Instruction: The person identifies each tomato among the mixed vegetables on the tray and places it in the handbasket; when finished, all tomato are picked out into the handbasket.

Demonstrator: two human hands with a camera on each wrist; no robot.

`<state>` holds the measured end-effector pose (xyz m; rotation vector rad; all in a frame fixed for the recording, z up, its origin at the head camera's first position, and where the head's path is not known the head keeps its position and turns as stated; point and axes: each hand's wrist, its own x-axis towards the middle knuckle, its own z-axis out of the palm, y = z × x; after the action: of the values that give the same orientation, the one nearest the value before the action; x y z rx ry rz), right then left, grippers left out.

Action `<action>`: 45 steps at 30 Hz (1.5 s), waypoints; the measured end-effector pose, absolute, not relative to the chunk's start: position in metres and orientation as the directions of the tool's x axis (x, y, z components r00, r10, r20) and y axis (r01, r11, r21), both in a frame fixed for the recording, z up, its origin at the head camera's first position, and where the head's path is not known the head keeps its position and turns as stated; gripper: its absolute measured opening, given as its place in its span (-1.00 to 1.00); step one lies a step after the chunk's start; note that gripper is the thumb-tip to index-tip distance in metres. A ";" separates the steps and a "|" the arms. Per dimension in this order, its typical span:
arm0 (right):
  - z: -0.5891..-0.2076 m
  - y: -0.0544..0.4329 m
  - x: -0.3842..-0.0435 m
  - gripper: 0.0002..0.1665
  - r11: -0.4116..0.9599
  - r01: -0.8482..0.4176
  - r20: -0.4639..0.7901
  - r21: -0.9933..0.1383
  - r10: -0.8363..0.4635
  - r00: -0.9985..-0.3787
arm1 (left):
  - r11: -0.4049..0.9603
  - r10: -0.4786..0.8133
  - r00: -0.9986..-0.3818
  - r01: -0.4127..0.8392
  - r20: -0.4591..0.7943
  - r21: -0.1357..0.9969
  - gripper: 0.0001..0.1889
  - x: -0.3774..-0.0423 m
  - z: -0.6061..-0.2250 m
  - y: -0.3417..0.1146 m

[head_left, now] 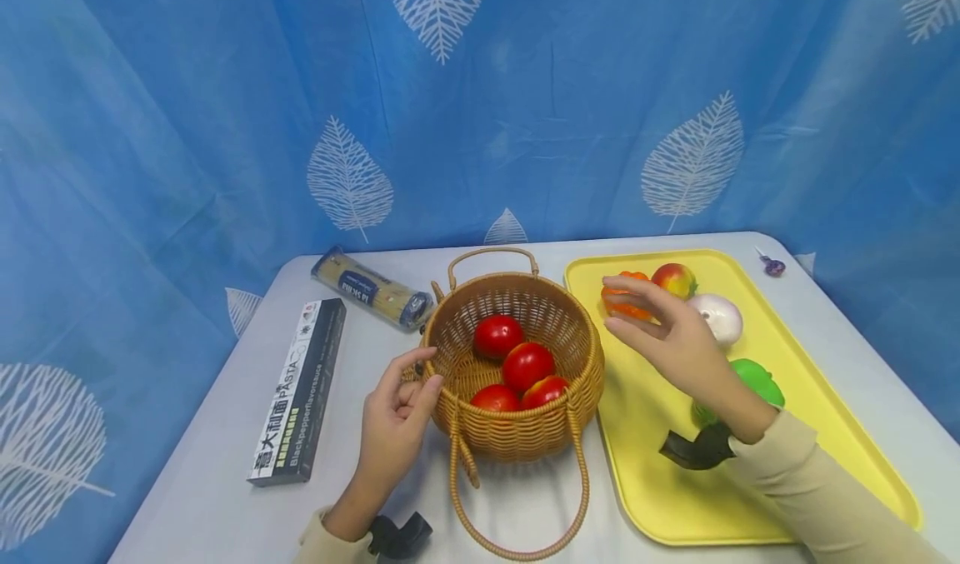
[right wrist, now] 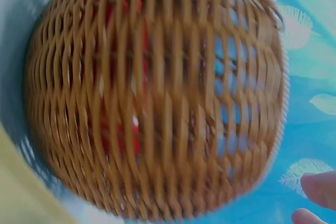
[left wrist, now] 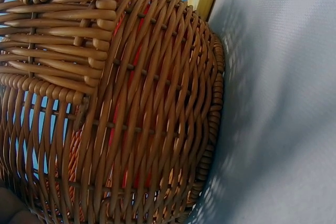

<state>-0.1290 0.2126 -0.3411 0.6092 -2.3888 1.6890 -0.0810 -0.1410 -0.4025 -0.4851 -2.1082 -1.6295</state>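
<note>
A brown wicker basket [head_left: 517,426] stands in the middle of the table, holding several red, round fruits [head_left: 528,366]. At its left rim is my left hand [head_left: 397,418], with forefinger and thumb apart beside the wickerwork; whether they touch it is unclear. My right hand [head_left: 678,347] hovers over the yellow tray [head_left: 645,481] to the basket's right, fingers loosely bent and nothing held. Under and around that hand, the tray bears an orange piece [head_left: 628,296], a red-yellow fruit [head_left: 674,281], a whitish round piece [head_left: 717,318] and a partly hidden green piece [head_left: 757,381].
Left of the basket lie a dark pasta box [head_left: 297,393] and a clear packet of pasta [head_left: 372,287]. One basket handle [head_left: 517,551] hangs down toward the front; the other stands at the back. A small purple lollipop [head_left: 772,266] lies beyond the tray's far right.
</note>
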 end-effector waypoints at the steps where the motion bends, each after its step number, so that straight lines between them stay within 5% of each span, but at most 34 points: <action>1: -0.337 0.217 -0.129 -0.41 0.309 -0.403 0.340 -0.861 -0.238 -0.910 | 0.247 0.013 -0.847 0.518 0.532 0.819 -0.60 -0.081 -0.402 -0.141; 8: -0.314 0.254 -0.136 -0.48 0.523 -0.345 0.220 -0.779 -0.287 -0.932 | 0.252 0.011 -0.854 0.505 0.520 0.825 -0.60 -0.081 -0.402 -0.141; 25: -0.323 0.354 -0.207 -0.29 0.751 -0.248 -0.080 -0.612 -0.371 -0.925 | 0.248 0.001 -0.858 0.498 0.513 0.831 -0.60 -0.081 -0.408 -0.141; 45: -0.350 0.379 -0.264 -0.26 0.711 -0.139 -0.264 -0.689 -0.425 -0.866 | 0.255 0.026 -0.840 0.529 0.542 0.809 -0.59 -0.083 -0.403 -0.141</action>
<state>-0.2635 0.3788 -0.3504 0.5687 -3.2776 1.2597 -0.0828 -0.1411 -0.4033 -0.5050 -2.1119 -1.6148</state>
